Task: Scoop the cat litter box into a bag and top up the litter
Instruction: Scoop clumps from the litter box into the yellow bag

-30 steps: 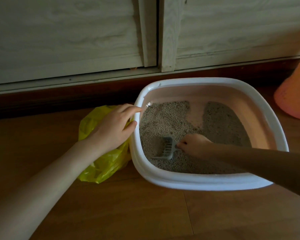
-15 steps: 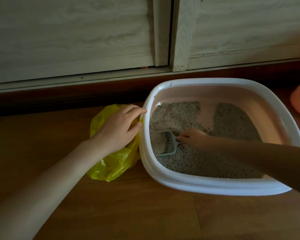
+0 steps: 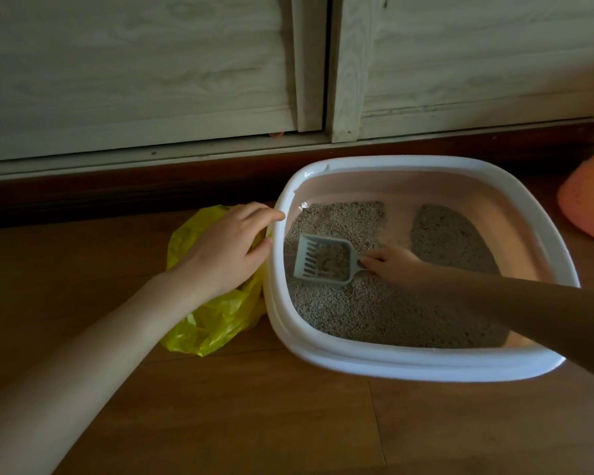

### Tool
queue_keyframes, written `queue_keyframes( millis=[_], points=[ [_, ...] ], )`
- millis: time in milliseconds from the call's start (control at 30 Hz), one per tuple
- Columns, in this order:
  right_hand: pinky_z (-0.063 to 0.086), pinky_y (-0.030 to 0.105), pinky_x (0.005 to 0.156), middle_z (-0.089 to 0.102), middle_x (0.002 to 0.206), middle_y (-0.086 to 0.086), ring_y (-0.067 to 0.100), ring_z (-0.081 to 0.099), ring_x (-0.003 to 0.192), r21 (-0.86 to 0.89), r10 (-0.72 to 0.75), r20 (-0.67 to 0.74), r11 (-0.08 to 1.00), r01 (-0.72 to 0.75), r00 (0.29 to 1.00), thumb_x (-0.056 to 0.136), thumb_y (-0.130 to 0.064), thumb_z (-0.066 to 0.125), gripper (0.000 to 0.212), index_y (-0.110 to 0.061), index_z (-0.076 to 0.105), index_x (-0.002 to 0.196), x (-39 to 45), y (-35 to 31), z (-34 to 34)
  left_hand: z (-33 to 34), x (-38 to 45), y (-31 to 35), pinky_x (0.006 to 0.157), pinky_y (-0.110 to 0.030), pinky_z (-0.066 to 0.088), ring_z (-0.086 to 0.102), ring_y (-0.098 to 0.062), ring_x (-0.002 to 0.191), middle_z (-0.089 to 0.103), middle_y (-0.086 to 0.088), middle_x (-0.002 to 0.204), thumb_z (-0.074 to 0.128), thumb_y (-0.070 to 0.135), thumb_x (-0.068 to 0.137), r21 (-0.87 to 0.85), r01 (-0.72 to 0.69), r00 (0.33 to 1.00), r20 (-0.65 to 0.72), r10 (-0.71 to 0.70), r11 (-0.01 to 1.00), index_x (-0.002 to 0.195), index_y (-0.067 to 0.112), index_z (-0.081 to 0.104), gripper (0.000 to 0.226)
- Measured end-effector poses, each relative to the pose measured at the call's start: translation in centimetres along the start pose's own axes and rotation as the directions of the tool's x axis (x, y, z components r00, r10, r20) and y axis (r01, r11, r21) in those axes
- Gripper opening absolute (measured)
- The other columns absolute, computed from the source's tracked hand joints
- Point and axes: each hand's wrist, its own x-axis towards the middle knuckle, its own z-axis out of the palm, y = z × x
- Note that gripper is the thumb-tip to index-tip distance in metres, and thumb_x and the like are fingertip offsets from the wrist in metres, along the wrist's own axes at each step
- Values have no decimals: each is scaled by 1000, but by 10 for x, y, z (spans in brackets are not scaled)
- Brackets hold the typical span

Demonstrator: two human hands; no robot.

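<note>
The scooping is under way but nowhere near finished, I'd say. The litter box [image 3: 422, 365] sits on the wooden floor, close to the pale cabinet doors, and the right hand [image 3: 393, 265] is down inside it, curled round the handle of the grey slotted scoop [image 3: 323, 258]. The scoop lies raised at the left side of the tray with a load of granules and clumps in its bowl, so this looks like a lift about to go over the rim.

The litter [image 3: 367, 310] is thin: a bare pink strip of the tray floor shows between two patches near the back wall, so the top-up clearly has not happened, and I see no fresh litter supply anywhere in view.

The yellow bag [image 3: 213, 323] lies crumpled on the floor just beside the box's left wall. The left hand [image 3: 225, 248] rests on it, fingers gently bent, with the fingertips touching the box rim; whether it actually pinches the plastic I cannot tell. The bag's mouth is not visibly held open, and what it holds is hidden
</note>
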Motion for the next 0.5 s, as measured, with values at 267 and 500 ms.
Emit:
queue_keyframes(
  millis=[267,500],
  points=[
    [34,27,51,51,61,1,15,46,53,-91,59,-92,994,-68,994,99,-37,45,40,-13,59,70,-30,18,-37,3,8,16,89,-28,39,49,-17,113,54,1,122,50,20,93,-21,-42,999,-21,42,999,124,16,56,33],
    [34,27,53,51,58,-1,17,45,52,-112,92,-132,988,-107,987,98,-38,45,44,-23,54,58,-47,32,-51,5,11,25,88,-25,34,49,-18,114,56,0,120,56,13,91,-18,-62,998,-26,61,998,123,14,57,31]
  ],
)
